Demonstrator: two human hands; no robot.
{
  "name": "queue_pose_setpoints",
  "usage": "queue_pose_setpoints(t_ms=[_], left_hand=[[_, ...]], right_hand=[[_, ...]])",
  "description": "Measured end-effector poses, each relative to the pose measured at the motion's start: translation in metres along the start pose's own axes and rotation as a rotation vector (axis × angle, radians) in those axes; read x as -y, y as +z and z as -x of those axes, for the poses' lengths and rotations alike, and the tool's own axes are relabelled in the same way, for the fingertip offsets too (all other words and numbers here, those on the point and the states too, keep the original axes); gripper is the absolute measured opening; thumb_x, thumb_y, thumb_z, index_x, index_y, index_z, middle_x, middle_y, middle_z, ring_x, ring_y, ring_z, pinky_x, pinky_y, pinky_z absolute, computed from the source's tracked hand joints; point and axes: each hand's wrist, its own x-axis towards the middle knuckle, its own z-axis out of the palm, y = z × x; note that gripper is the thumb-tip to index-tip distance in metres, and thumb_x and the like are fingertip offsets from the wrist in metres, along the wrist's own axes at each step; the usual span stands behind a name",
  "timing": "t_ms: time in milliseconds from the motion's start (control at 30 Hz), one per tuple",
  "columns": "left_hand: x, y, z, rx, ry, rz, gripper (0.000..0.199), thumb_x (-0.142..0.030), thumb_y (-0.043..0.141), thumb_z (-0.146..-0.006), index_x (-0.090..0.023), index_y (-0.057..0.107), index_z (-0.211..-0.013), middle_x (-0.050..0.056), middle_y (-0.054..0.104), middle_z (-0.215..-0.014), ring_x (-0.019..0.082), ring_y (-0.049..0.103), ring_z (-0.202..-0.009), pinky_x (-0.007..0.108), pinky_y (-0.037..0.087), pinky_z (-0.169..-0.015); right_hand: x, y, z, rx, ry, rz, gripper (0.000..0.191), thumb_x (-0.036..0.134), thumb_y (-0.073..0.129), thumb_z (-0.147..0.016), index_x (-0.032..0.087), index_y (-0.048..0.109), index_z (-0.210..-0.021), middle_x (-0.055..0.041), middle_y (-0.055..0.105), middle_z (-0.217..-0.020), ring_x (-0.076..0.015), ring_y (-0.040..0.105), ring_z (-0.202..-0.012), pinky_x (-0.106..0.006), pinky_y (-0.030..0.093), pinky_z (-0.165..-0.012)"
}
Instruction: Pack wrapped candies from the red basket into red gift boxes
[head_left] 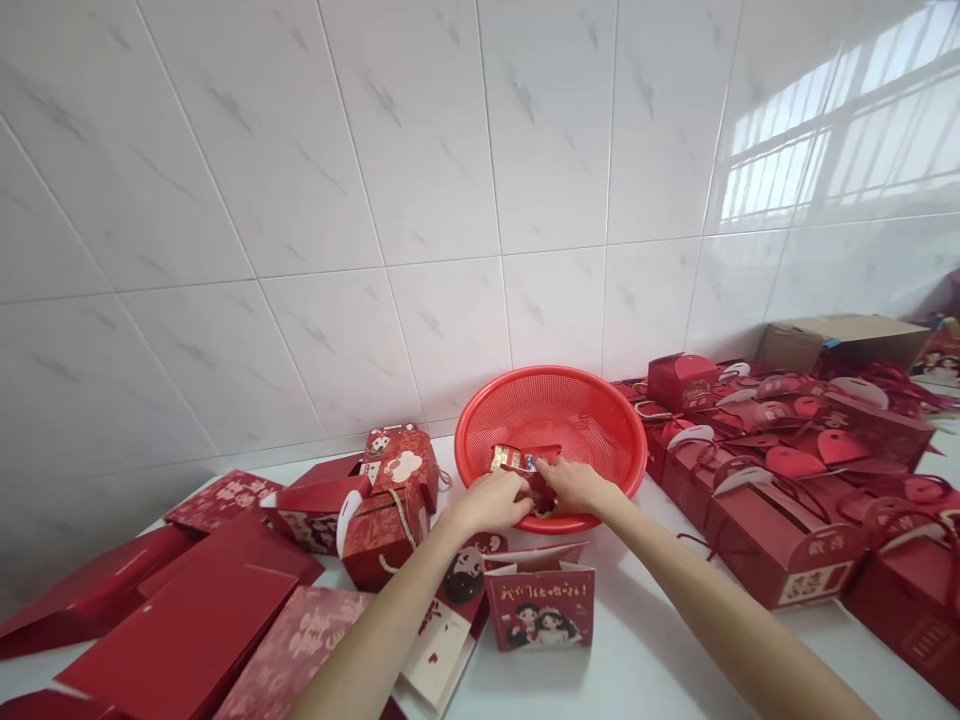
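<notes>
Both of my hands reach into a red plastic colander (pixel 459 445) at the middle of the table. My left hand (pixel 496 500) lies at its near left side, the fingers curled down over small wrapped packets. My right hand (pixel 574 486) is close beside it, its fingers bent in among the same packets. Shiny red and gold packets (pixel 506 457) show just beyond the fingertips. What the fingers grip is too small and partly hidden. In front of the colander stands an open-topped red gift box (pixel 540 612) with a cartoon couple printed on it.
At left lie several red folded boxes (pixel 180 625) and boxes with rope handles (pixel 384 530). Many closed red gift boxes (pixel 772 525) crowd the right side, with a brown cardboard box (pixel 795 345) behind them. A tiled wall (pixel 442 200) bounds the table's back.
</notes>
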Motion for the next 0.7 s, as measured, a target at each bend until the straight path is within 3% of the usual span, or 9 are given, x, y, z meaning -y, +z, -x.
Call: queue_pose_setpoints(t_ms=[167, 300, 467, 700], left_hand=[[-0.005, 0.013, 0.003, 0.045, -0.046, -0.019, 0.024, -0.026, 0.053, -0.083, -0.017, 0.076, -0.080, 0.013, 0.076, -0.085, 0.027, 0.071, -0.079, 0.032, 0.047, -0.066], [-0.006, 0.019, 0.006, -0.011, -0.043, -0.045, 0.026, -0.027, 0.054, -0.085, -0.016, 0.073, -0.100, 0.016, 0.074, -0.106, 0.032, 0.070, -0.101, 0.035, 0.051, -0.081], [-0.005, 0.019, 0.009, -0.045, -0.133, 0.011, 0.047, -0.036, 0.061, -0.082, -0.017, 0.061, -0.126, 0.017, 0.064, -0.125, 0.034, 0.065, -0.113, 0.039, 0.052, -0.094], [-0.012, 0.019, 0.003, -0.055, -0.210, 0.014, 0.056, -0.045, 0.067, -0.083, -0.017, 0.056, -0.130, 0.018, 0.070, -0.119, 0.038, 0.067, -0.112, 0.042, 0.053, -0.090]], right_hand=[[0.007, 0.013, 0.007, -0.077, 0.059, 0.014, 0.070, 0.031, 0.074, -0.078, 0.010, 0.045, -0.138, -0.0290, 0.059, -0.130, -0.0409, 0.057, -0.122, -0.046, 0.050, -0.092], [0.004, 0.019, 0.008, -0.111, 0.085, -0.027, 0.067, 0.030, 0.073, -0.079, 0.007, 0.046, -0.136, -0.0305, 0.058, -0.131, -0.0408, 0.056, -0.122, -0.044, 0.050, -0.089], [-0.007, 0.017, 0.000, -0.125, 0.062, -0.140, 0.051, 0.023, 0.071, -0.079, 0.009, 0.056, -0.125, -0.0210, 0.070, -0.115, -0.0339, 0.066, -0.105, -0.033, 0.046, -0.078], [-0.018, 0.013, -0.005, -0.160, 0.048, -0.346, 0.023, 0.016, 0.068, -0.077, 0.016, 0.065, -0.100, -0.0072, 0.073, -0.093, -0.0232, 0.068, -0.086, -0.027, 0.040, -0.067]])
